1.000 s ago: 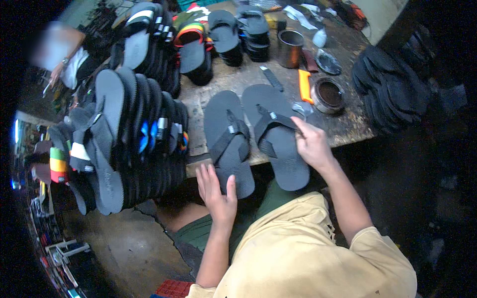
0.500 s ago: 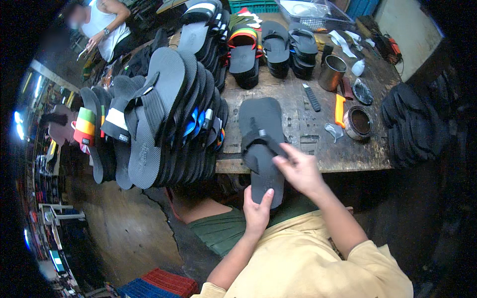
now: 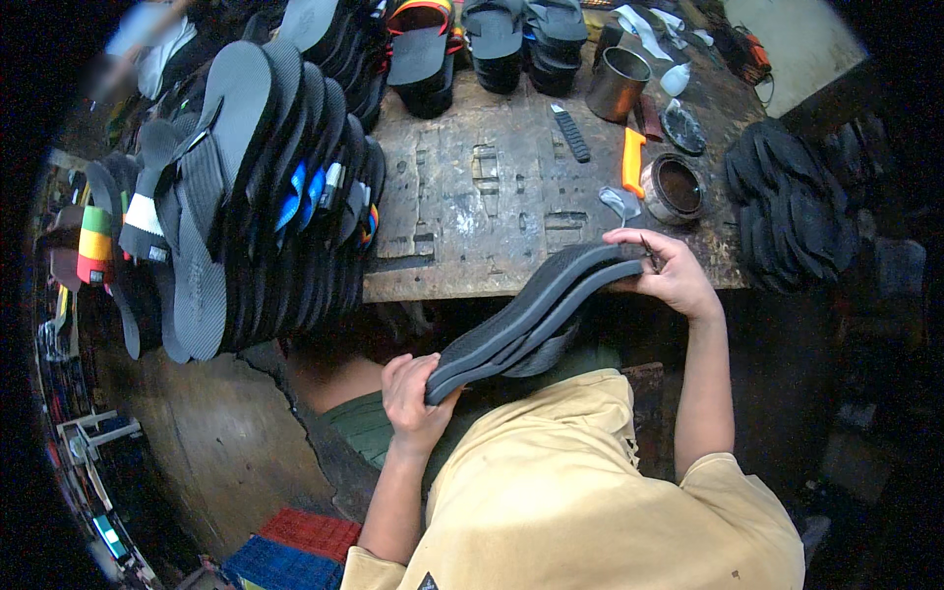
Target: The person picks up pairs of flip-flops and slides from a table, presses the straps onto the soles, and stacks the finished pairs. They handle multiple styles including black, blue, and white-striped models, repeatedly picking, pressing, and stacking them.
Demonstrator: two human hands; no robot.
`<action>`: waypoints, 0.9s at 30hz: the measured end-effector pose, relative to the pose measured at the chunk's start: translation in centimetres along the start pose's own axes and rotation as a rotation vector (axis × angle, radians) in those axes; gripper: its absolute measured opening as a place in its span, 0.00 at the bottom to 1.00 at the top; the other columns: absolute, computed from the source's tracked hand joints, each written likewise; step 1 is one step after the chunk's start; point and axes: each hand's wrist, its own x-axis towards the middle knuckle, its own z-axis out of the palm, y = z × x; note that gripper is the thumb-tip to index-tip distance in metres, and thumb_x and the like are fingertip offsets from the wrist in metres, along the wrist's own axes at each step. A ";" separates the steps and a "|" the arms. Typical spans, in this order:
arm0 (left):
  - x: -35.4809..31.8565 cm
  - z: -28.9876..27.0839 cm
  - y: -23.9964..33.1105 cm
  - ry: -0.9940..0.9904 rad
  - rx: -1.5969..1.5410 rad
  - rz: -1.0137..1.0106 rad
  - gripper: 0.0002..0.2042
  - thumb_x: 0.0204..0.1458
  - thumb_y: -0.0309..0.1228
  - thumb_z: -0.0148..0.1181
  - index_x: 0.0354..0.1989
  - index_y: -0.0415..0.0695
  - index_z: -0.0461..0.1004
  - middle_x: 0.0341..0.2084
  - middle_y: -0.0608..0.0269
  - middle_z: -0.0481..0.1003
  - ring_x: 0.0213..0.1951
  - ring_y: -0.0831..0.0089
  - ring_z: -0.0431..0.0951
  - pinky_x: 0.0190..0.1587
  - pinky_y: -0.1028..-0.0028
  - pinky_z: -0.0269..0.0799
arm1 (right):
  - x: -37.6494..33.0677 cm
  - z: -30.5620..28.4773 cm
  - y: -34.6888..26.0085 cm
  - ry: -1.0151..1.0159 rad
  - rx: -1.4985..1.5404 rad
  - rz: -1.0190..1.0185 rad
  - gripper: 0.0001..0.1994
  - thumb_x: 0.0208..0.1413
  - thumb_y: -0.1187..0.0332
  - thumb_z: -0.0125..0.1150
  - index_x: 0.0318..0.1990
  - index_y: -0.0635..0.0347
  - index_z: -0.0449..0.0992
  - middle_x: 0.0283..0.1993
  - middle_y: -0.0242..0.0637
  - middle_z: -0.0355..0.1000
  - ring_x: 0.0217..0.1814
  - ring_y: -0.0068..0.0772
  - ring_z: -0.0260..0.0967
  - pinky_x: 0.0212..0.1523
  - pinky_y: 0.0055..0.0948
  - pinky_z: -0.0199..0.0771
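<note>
I hold a pair of dark grey flip-flops (image 3: 536,313) pressed together sole to sole, edge-on, in front of my chest and just below the workbench's front edge. My left hand (image 3: 413,393) grips their lower end. My right hand (image 3: 667,270) pinches their upper end near the bench edge. The straps hang between and under the soles, mostly hidden.
A worn wooden workbench (image 3: 492,197) carries an orange-handled knife (image 3: 631,162), a black file (image 3: 572,133), a round tin (image 3: 675,187) and a metal can (image 3: 618,84). A long row of flip-flops (image 3: 265,197) stands on edge at left. More sandals (image 3: 787,206) are piled at right. Another person (image 3: 147,44) is at far left.
The two flip-flops lay side by side on the bench a second ago. I have stacked them, lifted them off the bench and turned them on edge between both hands.
</note>
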 end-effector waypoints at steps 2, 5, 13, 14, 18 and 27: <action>-1.1 0.4 -0.3 0.016 -0.012 -0.117 0.26 0.34 0.22 0.80 0.44 0.41 0.75 0.39 0.53 0.82 0.42 0.57 0.83 0.53 0.58 0.75 | 0.4 0.5 0.0 0.037 -0.046 -0.048 0.22 0.43 0.78 0.75 0.50 0.57 0.82 0.48 0.24 0.76 0.41 0.15 0.67 0.44 0.20 0.69; -2.7 0.7 -0.3 0.028 -0.109 -0.417 0.25 0.37 0.19 0.79 0.46 0.40 0.74 0.43 0.55 0.82 0.45 0.58 0.82 0.53 0.61 0.77 | 0.5 1.2 -0.6 0.018 -0.074 -0.285 0.21 0.44 0.76 0.76 0.49 0.57 0.83 0.46 0.26 0.76 0.37 0.17 0.66 0.39 0.20 0.67; -1.5 1.3 -0.5 0.293 -1.089 -1.270 0.23 0.60 0.27 0.63 0.63 0.39 0.67 0.55 0.55 0.75 0.55 0.66 0.76 0.61 0.64 0.73 | -2.1 4.3 -3.2 -0.206 0.363 -0.173 0.47 0.40 0.61 0.85 0.71 0.53 0.67 0.25 0.19 0.65 0.25 0.11 0.58 0.31 0.20 0.61; -1.3 1.4 -0.5 0.272 -1.089 -1.315 0.23 0.61 0.27 0.62 0.64 0.40 0.66 0.55 0.55 0.75 0.56 0.66 0.76 0.61 0.63 0.73 | -2.1 5.2 -3.2 -0.175 0.315 -0.227 0.44 0.41 0.61 0.84 0.69 0.54 0.69 0.22 0.16 0.62 0.25 0.10 0.59 0.33 0.18 0.62; -0.6 1.2 -0.1 0.125 -1.062 -1.370 0.24 0.70 0.46 0.48 0.67 0.43 0.65 0.54 0.59 0.76 0.49 0.68 0.79 0.45 0.67 0.78 | -1.6 7.8 -1.9 0.116 0.597 -0.201 0.27 0.55 0.55 0.75 0.57 0.62 0.78 0.27 0.17 0.64 0.26 0.09 0.56 0.29 0.14 0.57; 2.3 -1.4 2.7 0.115 -0.991 -1.329 0.33 0.71 0.56 0.35 0.73 0.42 0.58 0.41 0.60 0.80 0.26 0.76 0.76 0.20 0.74 0.73 | -0.7 6.1 0.8 0.514 0.779 0.217 0.22 0.68 0.47 0.57 0.43 0.60 0.82 0.38 0.27 0.76 0.38 0.19 0.71 0.43 0.24 0.73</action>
